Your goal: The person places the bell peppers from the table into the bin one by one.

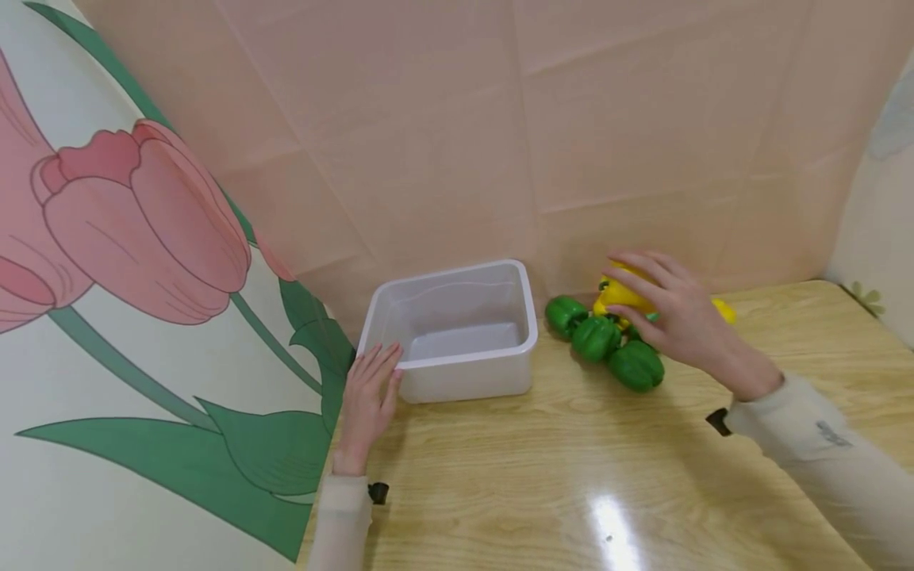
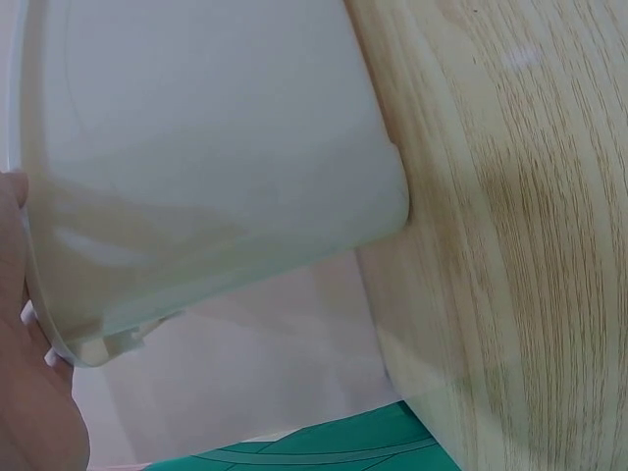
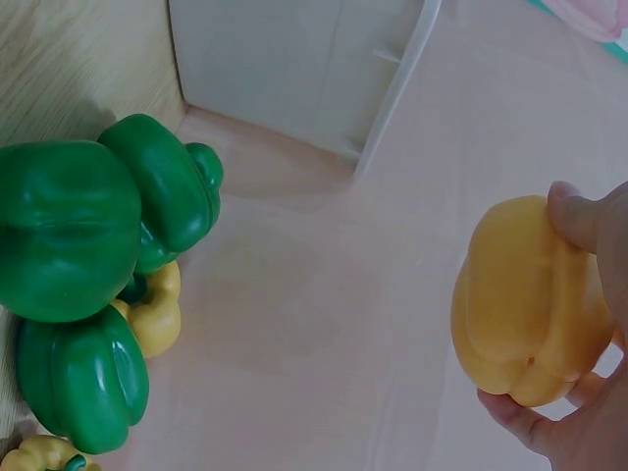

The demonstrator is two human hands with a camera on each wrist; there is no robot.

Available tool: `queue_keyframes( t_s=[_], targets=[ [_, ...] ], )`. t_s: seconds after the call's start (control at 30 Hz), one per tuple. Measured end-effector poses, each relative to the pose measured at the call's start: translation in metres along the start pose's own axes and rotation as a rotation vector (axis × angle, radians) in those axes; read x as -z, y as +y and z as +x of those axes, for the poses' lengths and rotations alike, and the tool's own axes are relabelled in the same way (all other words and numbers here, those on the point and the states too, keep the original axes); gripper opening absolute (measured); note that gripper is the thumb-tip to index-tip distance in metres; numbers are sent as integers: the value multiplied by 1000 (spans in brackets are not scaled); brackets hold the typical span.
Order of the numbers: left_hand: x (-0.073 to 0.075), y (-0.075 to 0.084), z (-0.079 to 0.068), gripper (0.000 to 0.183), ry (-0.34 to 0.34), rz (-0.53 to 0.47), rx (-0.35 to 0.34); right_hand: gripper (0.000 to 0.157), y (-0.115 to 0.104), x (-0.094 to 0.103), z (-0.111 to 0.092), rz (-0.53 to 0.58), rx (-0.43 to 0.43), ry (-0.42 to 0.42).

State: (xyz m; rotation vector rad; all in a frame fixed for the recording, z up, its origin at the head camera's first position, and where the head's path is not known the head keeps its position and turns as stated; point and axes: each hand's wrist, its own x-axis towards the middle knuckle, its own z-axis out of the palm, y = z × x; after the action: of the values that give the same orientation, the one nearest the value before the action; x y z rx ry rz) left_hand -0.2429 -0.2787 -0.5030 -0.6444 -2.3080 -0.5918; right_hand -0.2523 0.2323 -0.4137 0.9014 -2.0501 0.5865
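My right hand point(image 1: 674, 309) holds a yellow bell pepper point(image 3: 530, 299) between thumb and fingers, raised above the other peppers. Below it lie several green bell peppers point(image 1: 596, 339) in a cluster on the table. Yellow peppers point(image 3: 157, 314) show among and behind the green ones, partly hidden. To the left stands a light grey plastic bin point(image 1: 464, 379), with nothing visible inside. At its front left corner, my left hand point(image 1: 367, 396) holds the rim, fingers over the edge and thumb against the outer wall.
The wood-grain table point(image 1: 485, 484) runs under everything. A pink cloth point(image 1: 428, 143) hangs behind the bin and peppers. On the left, close to the bin, rises a wall panel point(image 1: 214, 365) painted with tulips.
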Motion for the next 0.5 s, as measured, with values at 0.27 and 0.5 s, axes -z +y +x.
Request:
queue_keyframes(
  t_s=[0.27,0.5],
  targets=[
    [-1,0,0,40,-1,7,3,57,-3,-3,2,10,7,4],
    [-1,0,0,39,-16,1,13,56,-4,-6,5,15,13,6]
  ],
)
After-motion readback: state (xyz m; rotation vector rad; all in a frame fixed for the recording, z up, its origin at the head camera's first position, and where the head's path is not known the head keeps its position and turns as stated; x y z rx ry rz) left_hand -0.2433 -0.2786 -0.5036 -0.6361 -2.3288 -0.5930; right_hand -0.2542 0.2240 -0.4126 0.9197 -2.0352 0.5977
